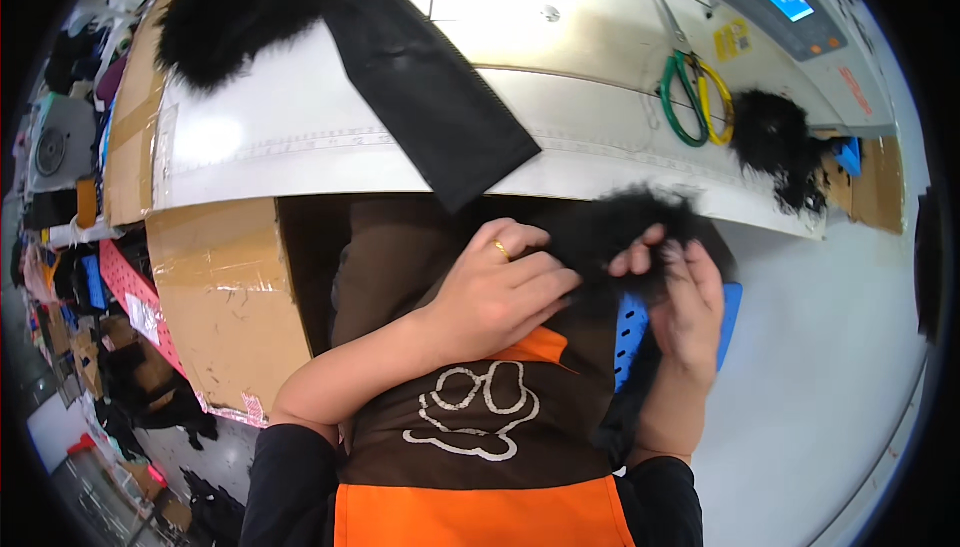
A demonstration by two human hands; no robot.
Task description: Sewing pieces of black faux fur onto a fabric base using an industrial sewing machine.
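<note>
A piece of black furry fabric (625, 227) is held over my lap, just off the table's front edge. My left hand (505, 287), with a gold ring on one finger, has its fingers curled on the left part of the fabric. At the right end, my right hand (685, 292) pinches the fur with bent fingers, slightly blurred. A dark strip (640, 387) hangs below my right hand along the forearm. What lies between the fingertips is partly hidden by the black pile.
A sewing machine (840, 77) with a lit screen stands on the white table (290, 137). Green-and-yellow-handled scissors (695, 97) and black fur scraps (772, 132) lie at right. A black garment piece with fur (430, 97) overhangs the edge. A cardboard box (230, 307) stands left.
</note>
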